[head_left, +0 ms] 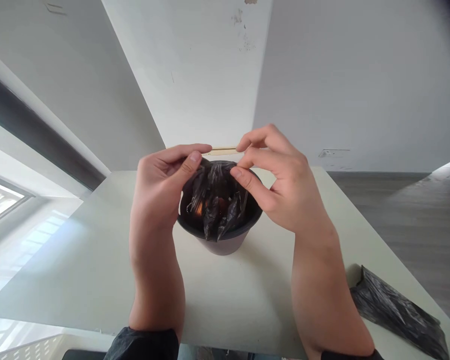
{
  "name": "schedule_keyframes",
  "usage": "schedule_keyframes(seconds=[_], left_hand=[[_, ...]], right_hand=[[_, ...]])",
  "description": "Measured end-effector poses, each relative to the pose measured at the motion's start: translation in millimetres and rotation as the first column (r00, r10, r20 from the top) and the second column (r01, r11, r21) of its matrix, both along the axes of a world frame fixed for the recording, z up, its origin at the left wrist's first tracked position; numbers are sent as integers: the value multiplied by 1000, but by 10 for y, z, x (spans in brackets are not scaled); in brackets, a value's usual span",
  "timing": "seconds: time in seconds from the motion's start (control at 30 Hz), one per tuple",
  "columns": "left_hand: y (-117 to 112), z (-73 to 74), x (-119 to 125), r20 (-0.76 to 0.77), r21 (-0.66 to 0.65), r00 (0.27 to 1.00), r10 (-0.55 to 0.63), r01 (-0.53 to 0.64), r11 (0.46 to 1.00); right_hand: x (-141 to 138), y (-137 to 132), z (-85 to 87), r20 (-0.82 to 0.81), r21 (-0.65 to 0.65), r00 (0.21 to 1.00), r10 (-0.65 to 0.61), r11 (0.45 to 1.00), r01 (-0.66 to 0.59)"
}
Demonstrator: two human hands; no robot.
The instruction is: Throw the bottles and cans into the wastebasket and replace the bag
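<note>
From my end I count two hands, one left hand (161, 182) and one right hand (283, 175), and two dark sleeves (146, 343). I make it one bench (225, 292), one bucket (222, 246), two bunches of black plastic (401, 312), one in the bucket, and one perforated white basket (33, 348), partly visible.

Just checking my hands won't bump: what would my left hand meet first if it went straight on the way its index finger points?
Most likely your right hand, index fingertip first. Your left hand points across toward it, over the black plastic, though depth is unclear here.
</note>
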State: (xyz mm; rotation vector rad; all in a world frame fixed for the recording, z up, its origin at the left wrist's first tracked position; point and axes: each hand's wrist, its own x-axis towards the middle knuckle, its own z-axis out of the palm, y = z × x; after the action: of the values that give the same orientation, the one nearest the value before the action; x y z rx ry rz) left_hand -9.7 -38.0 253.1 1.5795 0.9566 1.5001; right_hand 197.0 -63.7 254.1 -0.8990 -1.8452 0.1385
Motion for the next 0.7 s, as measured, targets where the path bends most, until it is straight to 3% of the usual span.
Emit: schedule_keyframes(seconds=[0.13, 0.23, 0.33, 0.43, 0.53, 0.6, 0.7], left_hand=[[53, -25, -25, 17, 114, 996, 90, -91, 989], [113, -48, -127, -128, 165, 968, 214, -192, 967], [208, -102, -307, -312, 190, 877, 367, -321, 928], [283, -148, -426, -410, 187, 857, 312, -256, 949], [252, -112, -373, -451, 187, 837, 310, -251, 950], [172, -43, -272, -453, 194, 826, 337, -278, 941], [26, 64, -136, -431, 236, 857, 282, -194, 952]], right_hand=[[23, -4, 9, -106, -16, 993, -59, 998, 57], [115, 15, -19, -102, -99, 989, -106, 990, 96], [267, 37, -79, 5, -247, 985, -173, 954, 169], [374, 34, -117, 71, -237, 953, -295, 923, 303], [330, -8, -84, 152, -205, 906, -395, 884, 420], [223, -42, -50, 219, -229, 906, -362, 883, 409], [31, -61, -58, 335, -289, 930, -151, 923, 253]])
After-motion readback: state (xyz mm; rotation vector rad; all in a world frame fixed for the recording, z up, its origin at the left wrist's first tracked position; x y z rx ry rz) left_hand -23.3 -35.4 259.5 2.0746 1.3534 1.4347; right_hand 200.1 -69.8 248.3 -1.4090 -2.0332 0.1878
